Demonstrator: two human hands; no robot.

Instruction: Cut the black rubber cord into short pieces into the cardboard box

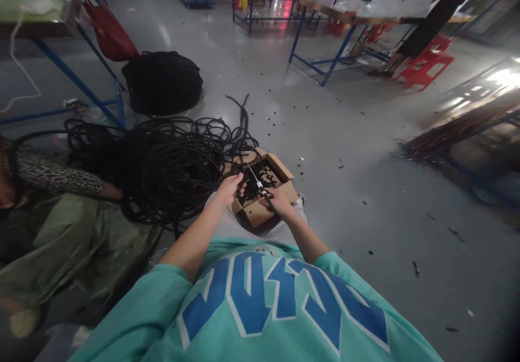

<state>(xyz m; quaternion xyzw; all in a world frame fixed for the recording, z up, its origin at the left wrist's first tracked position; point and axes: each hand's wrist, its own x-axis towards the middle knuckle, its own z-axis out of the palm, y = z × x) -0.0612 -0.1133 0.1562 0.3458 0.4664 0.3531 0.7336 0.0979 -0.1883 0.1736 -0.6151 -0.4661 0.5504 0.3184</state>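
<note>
Between my knees stands an open cardboard box [284,189] with many small black pieces [266,173] inside. My right hand [277,202] is closed on a thin pointed tool [260,185] with a dark handle and a white band, its tip directed up and left over the box. Over the box's left side is my left hand [232,187], its fingers curled together round something dark that I cannot make out. A large tangle of black cord [170,167] lies on the floor left of the box, reaching its edge.
A person's patterned sleeve [57,172] is at the left, by the cord. Behind the cord sit a black bundle [162,83] and a blue-legged table [69,72]. Small black scraps dot the grey floor [349,232]. Red stools [426,64] stand farther back.
</note>
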